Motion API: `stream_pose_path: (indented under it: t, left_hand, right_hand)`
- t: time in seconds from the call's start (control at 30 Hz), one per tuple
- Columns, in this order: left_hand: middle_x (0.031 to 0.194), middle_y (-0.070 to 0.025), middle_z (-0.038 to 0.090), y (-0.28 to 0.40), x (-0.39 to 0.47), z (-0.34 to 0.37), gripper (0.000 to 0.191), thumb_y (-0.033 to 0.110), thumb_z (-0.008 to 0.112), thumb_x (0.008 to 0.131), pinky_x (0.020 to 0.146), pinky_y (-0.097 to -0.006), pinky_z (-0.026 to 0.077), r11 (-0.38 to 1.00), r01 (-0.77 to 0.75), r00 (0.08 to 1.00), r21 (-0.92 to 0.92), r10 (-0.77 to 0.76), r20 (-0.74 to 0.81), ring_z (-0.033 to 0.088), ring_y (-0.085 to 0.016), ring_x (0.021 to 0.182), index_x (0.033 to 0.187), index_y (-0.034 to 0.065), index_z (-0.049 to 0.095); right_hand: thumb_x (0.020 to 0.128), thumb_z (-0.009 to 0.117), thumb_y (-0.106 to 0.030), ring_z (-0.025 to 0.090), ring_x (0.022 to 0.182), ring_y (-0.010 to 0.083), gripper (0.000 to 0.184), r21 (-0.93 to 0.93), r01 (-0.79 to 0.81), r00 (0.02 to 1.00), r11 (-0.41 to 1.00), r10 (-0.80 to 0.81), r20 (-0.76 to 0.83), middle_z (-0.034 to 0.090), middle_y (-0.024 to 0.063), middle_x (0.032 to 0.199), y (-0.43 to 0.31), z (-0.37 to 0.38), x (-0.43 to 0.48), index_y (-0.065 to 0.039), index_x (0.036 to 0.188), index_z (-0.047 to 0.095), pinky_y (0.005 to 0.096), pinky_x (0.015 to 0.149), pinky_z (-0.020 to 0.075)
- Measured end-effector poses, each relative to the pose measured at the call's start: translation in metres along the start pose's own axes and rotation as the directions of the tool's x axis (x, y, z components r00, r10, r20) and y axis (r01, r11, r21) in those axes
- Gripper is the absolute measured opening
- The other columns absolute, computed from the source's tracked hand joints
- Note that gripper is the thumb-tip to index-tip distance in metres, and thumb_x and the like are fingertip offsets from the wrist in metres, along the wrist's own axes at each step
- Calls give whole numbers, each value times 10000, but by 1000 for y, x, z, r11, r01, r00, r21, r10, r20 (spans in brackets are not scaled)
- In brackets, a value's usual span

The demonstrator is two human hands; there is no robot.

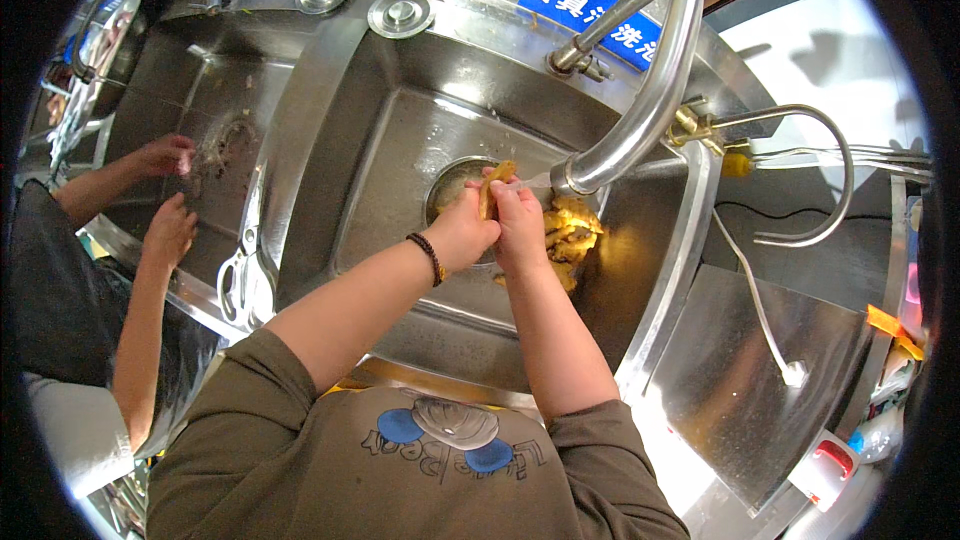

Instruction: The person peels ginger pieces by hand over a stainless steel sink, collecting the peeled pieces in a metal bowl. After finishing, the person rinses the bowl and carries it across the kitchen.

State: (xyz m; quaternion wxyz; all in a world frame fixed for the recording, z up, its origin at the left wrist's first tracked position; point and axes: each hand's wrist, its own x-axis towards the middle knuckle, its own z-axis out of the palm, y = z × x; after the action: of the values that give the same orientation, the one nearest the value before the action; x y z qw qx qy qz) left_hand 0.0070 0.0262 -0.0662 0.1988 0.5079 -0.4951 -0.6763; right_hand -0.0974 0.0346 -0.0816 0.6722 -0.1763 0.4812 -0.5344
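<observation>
Both my hands meet over the steel sink basin (405,165), in front of the faucet spout (574,174). My left hand (459,229), with a beaded bracelet at its wrist, grips a long yellowish-brown piece of food (491,191), whose kind I cannot tell. Against the same piece, my right hand (521,221) has its thumb and fingers pressed. Clear water seems to run from the spout onto the fingers. More yellow-brown pieces (571,232) lie in a heap at the basin's right side, partly behind my right hand. The drain (450,180) is partly covered by my hands.
Kitchen scissors (244,262) rest on the divider left of my basin. A co-worker's two hands (171,229) are over the left basin (225,90). Two round metal drain covers (401,13) sit on the back ledge. A curved thin faucet (832,135) stands at right.
</observation>
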Motion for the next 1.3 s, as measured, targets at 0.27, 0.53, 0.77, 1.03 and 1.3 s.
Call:
stream_pose_path:
  t: [0.27,0.53,0.77,1.03,1.3]
  left_hand:
    - [664,8,408,23,-7,-14,343,74,473,767,397,-228,299,918,321,939,-235,-276,206,367,-79,483,1085,128,357]
    - [621,19,400,6,0,-13,295,95,509,772,359,-217,295,942,213,962,-257,-157,222,359,-69,441,1036,120,380]
    - [624,13,428,19,-5,-17,136,210,493,850,353,-205,298,959,242,954,-145,-209,213,357,-59,427,910,108,426]
    - [630,17,448,29,8,-19,283,389,389,902,349,-164,267,676,428,902,-599,-279,329,332,-36,401,876,117,464]
    - [890,1,512,14,-1,-22,218,183,510,861,546,-173,380,876,33,947,-481,126,295,447,-34,674,1049,83,460]
  right_hand:
    - [840,482,-155,556,825,158,265,-93,-116,991,989,122,61,580,77,920,-7,-1,-4,-7,1059,498,264,726,437]
    - [836,546,-222,531,722,117,260,-288,-25,999,957,12,-48,567,37,810,1,-6,11,-13,987,519,247,654,425]
    - [846,551,-281,488,605,96,250,-508,-49,993,860,-16,-121,529,0,716,-12,-17,17,-43,921,546,222,529,403]
    - [853,482,-110,564,751,184,241,65,56,990,996,-64,128,538,106,1031,-31,-18,-8,-52,1084,445,306,636,502]
    - [773,562,-36,567,857,178,353,206,56,984,977,-89,154,558,61,971,-41,-11,-23,-84,1099,437,316,740,488]
